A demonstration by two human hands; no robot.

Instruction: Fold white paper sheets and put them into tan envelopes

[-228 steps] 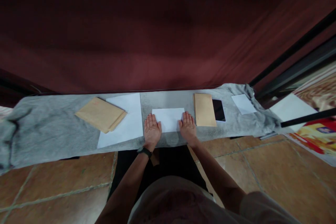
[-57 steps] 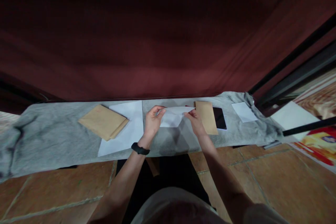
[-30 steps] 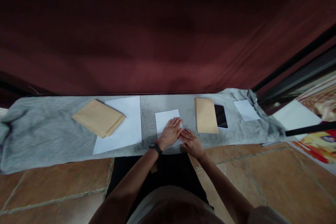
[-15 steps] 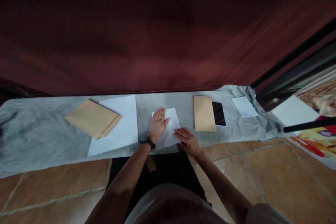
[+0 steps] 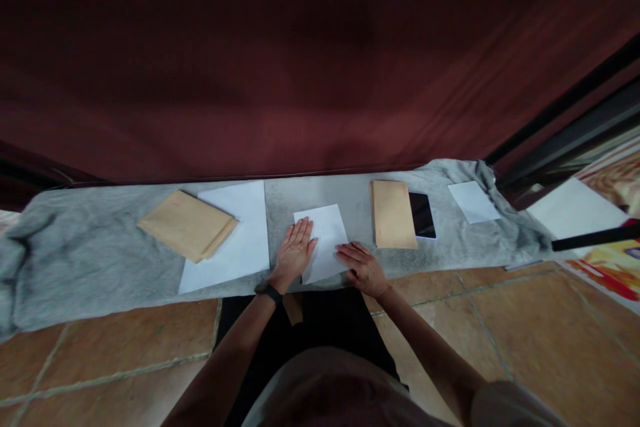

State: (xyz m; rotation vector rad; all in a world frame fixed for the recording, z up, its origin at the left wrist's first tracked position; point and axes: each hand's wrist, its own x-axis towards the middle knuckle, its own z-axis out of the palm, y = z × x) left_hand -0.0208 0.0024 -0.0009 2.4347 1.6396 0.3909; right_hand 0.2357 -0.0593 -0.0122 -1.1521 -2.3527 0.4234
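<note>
A folded-looking sheet of white paper [image 5: 327,233] lies on the grey cloth in front of me. Across its left side rests my left hand [image 5: 295,250], flat with the fingers extended and a dark band on the wrist. My right hand [image 5: 364,268] touches the paper's right edge near the front; its fingers are stretched out over the sheet, and the thumb is mostly hidden. Neither hand is wrapped round anything.
Left of me, brown envelopes [image 5: 187,223] overlap larger white sheets [image 5: 230,257]. To the right, a stack of brown envelopes [image 5: 394,213] partly covers a dark-screened phone [image 5: 423,215]. Farther right lies a small white sheet [image 5: 474,201]. A grey cloth [image 5: 100,273] covers the narrow surface.
My left hand has slid toward me and to the left edge of the paper, baring more of the sheet. My right hand has stayed near the right edge. The view has shifted slightly.
</note>
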